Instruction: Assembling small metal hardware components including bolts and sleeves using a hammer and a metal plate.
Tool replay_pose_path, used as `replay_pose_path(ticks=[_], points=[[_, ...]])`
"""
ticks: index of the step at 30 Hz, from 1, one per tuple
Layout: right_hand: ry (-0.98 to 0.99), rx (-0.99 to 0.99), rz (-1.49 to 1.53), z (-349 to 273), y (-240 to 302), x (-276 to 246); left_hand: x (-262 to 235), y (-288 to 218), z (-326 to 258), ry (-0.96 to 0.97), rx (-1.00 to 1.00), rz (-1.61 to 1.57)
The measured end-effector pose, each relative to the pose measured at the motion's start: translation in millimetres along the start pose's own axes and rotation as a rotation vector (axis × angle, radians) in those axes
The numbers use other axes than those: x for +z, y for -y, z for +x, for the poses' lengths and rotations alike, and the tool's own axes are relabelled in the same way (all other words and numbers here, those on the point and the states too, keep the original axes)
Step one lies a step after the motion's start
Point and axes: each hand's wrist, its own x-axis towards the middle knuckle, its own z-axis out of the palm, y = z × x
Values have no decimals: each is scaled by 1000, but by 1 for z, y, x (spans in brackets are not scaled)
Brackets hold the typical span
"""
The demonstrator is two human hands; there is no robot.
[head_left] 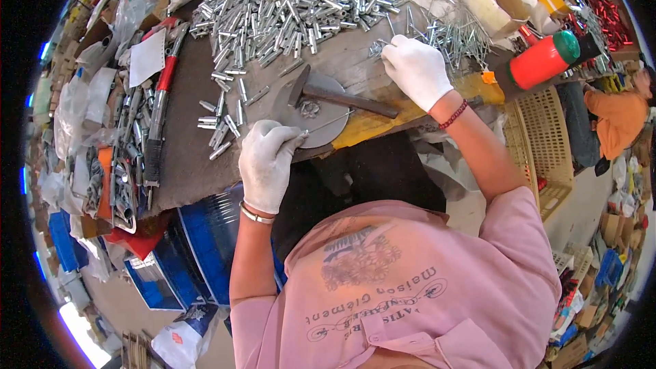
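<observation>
My left hand (265,164), in a white glove, is closed in a pinch on a thin metal pin (331,122) that points right over a round grey metal plate (326,138). A hammer (348,100) with a wooden handle lies across that plate, beside a small ring-shaped metal piece (309,108). My right hand (415,70), also gloved, has its fingers drawn together at the left edge of a heap of thin metal pins (459,41). What its fingertips grip is hidden. Several loose metal sleeves (220,123) lie left of the plate.
A large heap of metal sleeves (294,3) covers the back of the bench (184,164). A red bottle with a green end (544,60) lies at right, above a beige plastic basket (547,137). Tools and a red-and-black bar (164,82) stand left. Another person (611,119) is at far right.
</observation>
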Motion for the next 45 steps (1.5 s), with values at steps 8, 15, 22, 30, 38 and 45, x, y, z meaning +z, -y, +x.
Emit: replay_pose_path(ticks=[8, 15, 22, 30, 38, 45], points=[[-44, 94, 548, 0, 27, -34, 6, 8, -1, 7, 3, 28], [-27, -145, 1009, -16, 116, -38, 4, 11, -4, 5, -3, 20], [-101, -272, 876, -14, 132, -30, 6, 15, -7, -22, 30, 66], [-113, -268, 825, -16, 131, -31, 7, 15, -7, -39, 30, 58], [-59, -151, 400, -21, 99, -48, 8, 17, -4, -17, 47, 28], [-28, 22, 698, -39, 81, -65, 9, 22, -4, 7, 26, -21]])
